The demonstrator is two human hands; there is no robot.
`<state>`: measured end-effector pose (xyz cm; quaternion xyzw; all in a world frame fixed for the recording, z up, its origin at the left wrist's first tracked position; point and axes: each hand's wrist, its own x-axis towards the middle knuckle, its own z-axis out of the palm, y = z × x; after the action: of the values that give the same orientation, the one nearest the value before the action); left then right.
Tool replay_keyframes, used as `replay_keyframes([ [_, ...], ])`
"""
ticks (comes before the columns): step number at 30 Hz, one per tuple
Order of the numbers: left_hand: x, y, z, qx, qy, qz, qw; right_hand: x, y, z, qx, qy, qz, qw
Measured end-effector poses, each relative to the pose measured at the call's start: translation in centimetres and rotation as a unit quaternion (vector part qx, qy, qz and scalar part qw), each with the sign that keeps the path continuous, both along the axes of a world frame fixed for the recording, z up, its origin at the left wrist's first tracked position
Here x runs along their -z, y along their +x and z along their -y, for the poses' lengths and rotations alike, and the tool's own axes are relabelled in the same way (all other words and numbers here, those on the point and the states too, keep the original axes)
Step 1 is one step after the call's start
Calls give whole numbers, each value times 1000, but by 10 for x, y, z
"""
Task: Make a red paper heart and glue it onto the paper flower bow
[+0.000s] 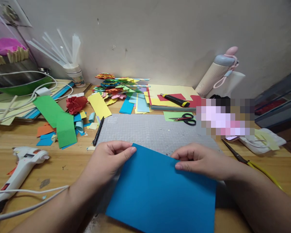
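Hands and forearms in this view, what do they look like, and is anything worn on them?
The left hand and right hand are bare: no gloves or rings visible. The thumbnails look short, without obvious polish. The left forearm and right forearm show no sleeve, watch or bracelet.

A single view is given, from a camera worn on the person's head, so there is no second view to share any part of the scene. It looks forward and down from above and behind the hands [157, 158], close enough that they and both forearms sit large in the lower half. Beyond the hands it takes in the worktop [80, 168] and, farther off, the wall [145, 38].
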<state>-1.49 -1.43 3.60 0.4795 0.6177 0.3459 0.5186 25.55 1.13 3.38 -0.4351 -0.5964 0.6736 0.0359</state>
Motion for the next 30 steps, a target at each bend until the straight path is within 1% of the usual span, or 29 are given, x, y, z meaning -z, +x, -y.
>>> replay_keyframes([
  [3, 0, 0, 0, 0, 1, -1, 1000, 0, 0, 0, 1, 0, 6, 1000],
  [9, 0, -1, 0, -1, 2, 7, 1000, 0, 0, 0, 0, 26, 20, 999],
  [15, -2, 0, 0, 3, 0, 11, 1000, -4, 0, 1, 4, -17, -2, 1000],
  [18, -2, -1, 0, 8, 3, 13, 1000, -4, 0, 2, 7, -24, -8, 1000],
  [24, 0, -1, 0, 3, 7, 9, 1000, -4, -1, 1, -5, -1, -2, 1000],
  [30, 1, -2, -2, 11, 6, 13, 1000, -5, -1, 0, -9, 3, -5, 1000],
])
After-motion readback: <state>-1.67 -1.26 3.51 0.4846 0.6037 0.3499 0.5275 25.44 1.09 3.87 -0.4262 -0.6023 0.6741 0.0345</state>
